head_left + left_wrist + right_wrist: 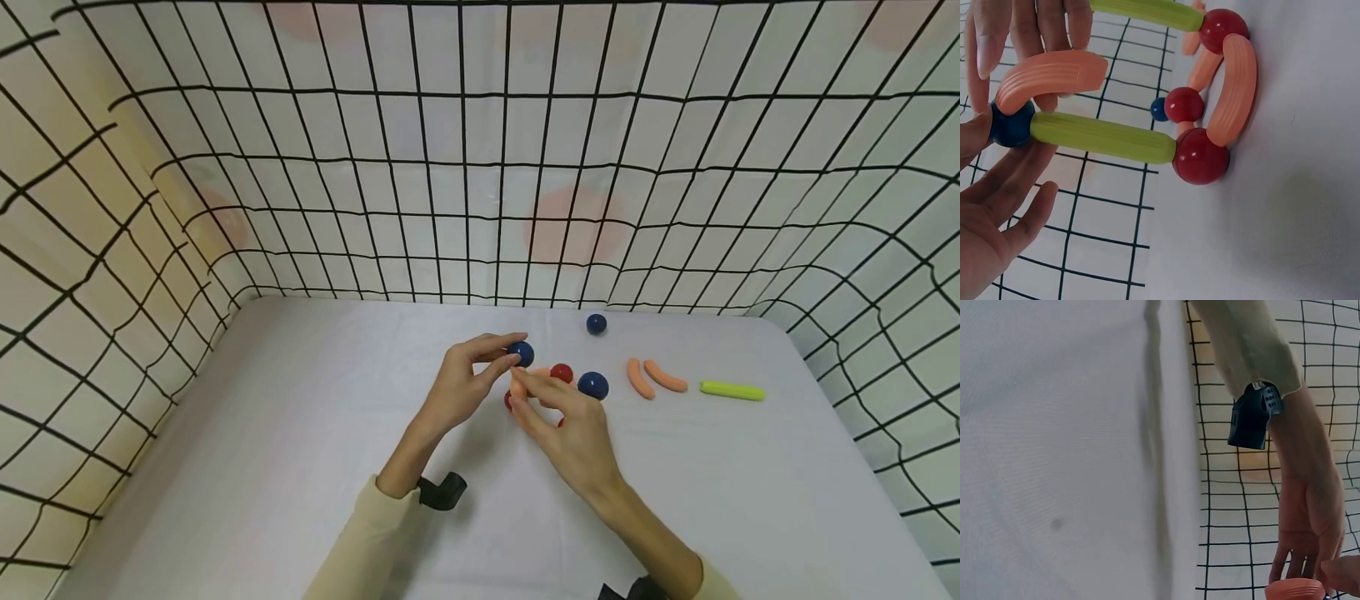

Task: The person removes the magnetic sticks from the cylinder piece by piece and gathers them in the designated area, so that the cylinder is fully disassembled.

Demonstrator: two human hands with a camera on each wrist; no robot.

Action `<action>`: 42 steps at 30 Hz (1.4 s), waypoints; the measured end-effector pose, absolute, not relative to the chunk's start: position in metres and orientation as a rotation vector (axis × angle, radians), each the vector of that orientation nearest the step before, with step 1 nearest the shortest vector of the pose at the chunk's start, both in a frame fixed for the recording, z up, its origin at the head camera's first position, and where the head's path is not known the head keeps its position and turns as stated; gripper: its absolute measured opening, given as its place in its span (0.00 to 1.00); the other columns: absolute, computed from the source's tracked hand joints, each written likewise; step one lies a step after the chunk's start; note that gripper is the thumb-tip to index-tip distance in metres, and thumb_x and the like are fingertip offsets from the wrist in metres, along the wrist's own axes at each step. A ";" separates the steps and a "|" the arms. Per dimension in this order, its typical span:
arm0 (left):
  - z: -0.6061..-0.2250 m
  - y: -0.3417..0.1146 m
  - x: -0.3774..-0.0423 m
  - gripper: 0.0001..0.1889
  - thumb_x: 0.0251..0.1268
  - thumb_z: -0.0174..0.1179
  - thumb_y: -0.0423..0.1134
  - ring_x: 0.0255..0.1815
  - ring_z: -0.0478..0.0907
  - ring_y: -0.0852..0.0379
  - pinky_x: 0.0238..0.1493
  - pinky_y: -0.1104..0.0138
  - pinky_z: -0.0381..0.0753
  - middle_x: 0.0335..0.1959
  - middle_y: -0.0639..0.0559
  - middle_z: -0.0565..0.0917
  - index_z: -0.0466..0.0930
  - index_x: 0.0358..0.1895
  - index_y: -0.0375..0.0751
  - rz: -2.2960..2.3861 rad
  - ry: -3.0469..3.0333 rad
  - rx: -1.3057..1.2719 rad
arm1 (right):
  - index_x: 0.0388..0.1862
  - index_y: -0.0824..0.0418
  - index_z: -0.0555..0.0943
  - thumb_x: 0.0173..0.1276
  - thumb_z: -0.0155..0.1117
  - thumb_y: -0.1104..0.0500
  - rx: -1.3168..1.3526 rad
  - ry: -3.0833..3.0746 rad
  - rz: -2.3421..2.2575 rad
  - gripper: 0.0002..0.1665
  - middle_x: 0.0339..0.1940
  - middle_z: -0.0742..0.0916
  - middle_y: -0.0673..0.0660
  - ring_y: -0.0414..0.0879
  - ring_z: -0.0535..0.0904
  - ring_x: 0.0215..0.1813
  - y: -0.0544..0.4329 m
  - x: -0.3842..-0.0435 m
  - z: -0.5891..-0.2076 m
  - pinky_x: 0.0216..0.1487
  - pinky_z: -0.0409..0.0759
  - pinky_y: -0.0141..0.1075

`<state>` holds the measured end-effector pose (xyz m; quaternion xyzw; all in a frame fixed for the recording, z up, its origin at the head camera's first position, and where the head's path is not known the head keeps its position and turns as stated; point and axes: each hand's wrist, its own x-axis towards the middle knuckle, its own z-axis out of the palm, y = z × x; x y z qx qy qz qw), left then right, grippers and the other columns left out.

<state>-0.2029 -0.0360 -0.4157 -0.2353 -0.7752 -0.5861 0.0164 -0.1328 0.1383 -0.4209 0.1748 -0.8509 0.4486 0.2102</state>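
Note:
My left hand [465, 379] pinches a dark blue ball [521, 353] between thumb and fingers. A curved orange rod [1054, 75] touches that ball at one end, and my right hand [573, 429] pinches this rod. From the blue ball a green rod [1104, 137] runs down to a red ball [1200, 156] on the table. Another curved orange rod [1235, 90] links it to a second red ball [1222, 30], where another green rod rises. The right hand partly hides the lower frame in the head view.
Right of the hands, a larger-looking blue ball [593, 386] tops part of the frame. A loose blue ball [596, 324] lies farther back. Two curved orange rods [665, 377] and a green rod [732, 390] lie to the right. Black wire mesh [465, 158] surrounds the white table [300, 467].

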 end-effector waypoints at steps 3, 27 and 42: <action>-0.415 -0.034 -0.202 0.17 0.74 0.63 0.36 0.51 0.88 0.52 0.60 0.54 0.85 0.50 0.47 0.90 0.85 0.62 0.43 -1.796 -2.403 -0.712 | 0.63 0.55 0.86 0.64 0.77 0.62 0.492 -2.385 1.241 0.27 0.54 0.92 0.51 0.47 0.88 0.55 0.138 -0.134 -0.422 0.54 0.89 0.48; -0.416 -0.028 -0.200 0.15 0.73 0.64 0.33 0.55 0.87 0.50 0.60 0.57 0.86 0.52 0.43 0.89 0.86 0.60 0.39 -1.678 -2.373 -0.690 | 0.59 0.61 0.87 0.62 0.77 0.66 0.484 -2.350 1.233 0.25 0.48 0.92 0.57 0.41 0.82 0.34 0.142 -0.124 -0.406 0.25 0.78 0.26; -0.415 -0.027 -0.199 0.17 0.72 0.64 0.33 0.56 0.85 0.48 0.63 0.51 0.84 0.53 0.44 0.88 0.85 0.62 0.41 -1.685 -2.409 -0.678 | 0.56 0.56 0.89 0.60 0.79 0.67 0.391 -2.232 1.300 0.24 0.49 0.93 0.55 0.33 0.81 0.49 0.180 -0.134 -0.378 0.71 0.68 0.53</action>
